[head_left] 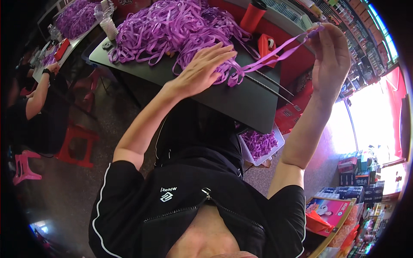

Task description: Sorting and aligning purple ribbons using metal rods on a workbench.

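Head view – landmark: the dark table [241, 101], strewn with purple strips.
Ribbon pile [172, 26]: a loose heap of purple ribbon covering the far half of the table.
Left hand [204, 69]: fingers spread wide and flat, palm down on the near edge of the pile, pressing the strands against the table.
Right hand [329, 56]: raised above the table's right end, fingertips pinched on the end of one purple ribbon [275, 56].
Ribbon strand: runs taut from that pinch down to the pile just beside the left hand – clear of the table top along the way.
Red cup [253, 15]: upright at the table's far right edge.
Red tape dispenser [266, 45]: just behind the strand, on the table.
White tray [262, 146]: below the table's near corner, holding more purple pieces.
Another person [30, 99]: seated well to the table's left.
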`<move>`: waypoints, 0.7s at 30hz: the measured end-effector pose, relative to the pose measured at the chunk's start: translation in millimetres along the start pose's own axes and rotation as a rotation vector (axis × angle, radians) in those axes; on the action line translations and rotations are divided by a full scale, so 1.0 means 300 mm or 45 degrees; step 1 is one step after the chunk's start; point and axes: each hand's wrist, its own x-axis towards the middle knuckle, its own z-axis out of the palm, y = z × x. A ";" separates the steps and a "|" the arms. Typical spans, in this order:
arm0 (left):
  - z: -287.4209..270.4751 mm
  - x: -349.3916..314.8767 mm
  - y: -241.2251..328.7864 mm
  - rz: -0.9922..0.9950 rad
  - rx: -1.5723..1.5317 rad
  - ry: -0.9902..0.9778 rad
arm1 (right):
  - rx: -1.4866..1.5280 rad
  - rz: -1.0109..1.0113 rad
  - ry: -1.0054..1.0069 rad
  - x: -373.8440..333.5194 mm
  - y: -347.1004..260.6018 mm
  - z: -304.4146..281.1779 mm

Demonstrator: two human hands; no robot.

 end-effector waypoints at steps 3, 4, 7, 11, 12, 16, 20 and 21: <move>0.095 0.097 -0.081 0.239 0.205 -0.116 | 0.048 -0.009 0.058 0.003 0.002 -0.051; 0.124 0.120 -0.104 0.315 0.260 -0.176 | 0.040 -0.004 0.073 -0.002 0.003 -0.069; 0.128 0.229 -0.115 -0.076 0.136 -0.851 | -0.040 0.012 0.205 -0.015 -0.003 -0.119; 0.113 0.308 -0.183 -0.101 -0.301 -0.763 | -0.034 0.195 0.135 -0.086 0.059 -0.178; 0.098 0.316 -0.204 -0.042 -0.303 -0.691 | -0.076 0.326 0.114 -0.116 0.099 -0.182; 0.024 0.409 -0.288 -0.276 -0.334 -0.608 | -0.210 0.437 0.114 -0.241 0.157 -0.226; -0.088 0.390 -0.418 -0.452 0.238 -0.361 | -0.363 0.492 0.344 -0.315 0.118 -0.345; -0.115 0.347 -0.467 -0.295 0.560 -0.367 | -0.435 0.476 0.355 -0.325 0.098 -0.365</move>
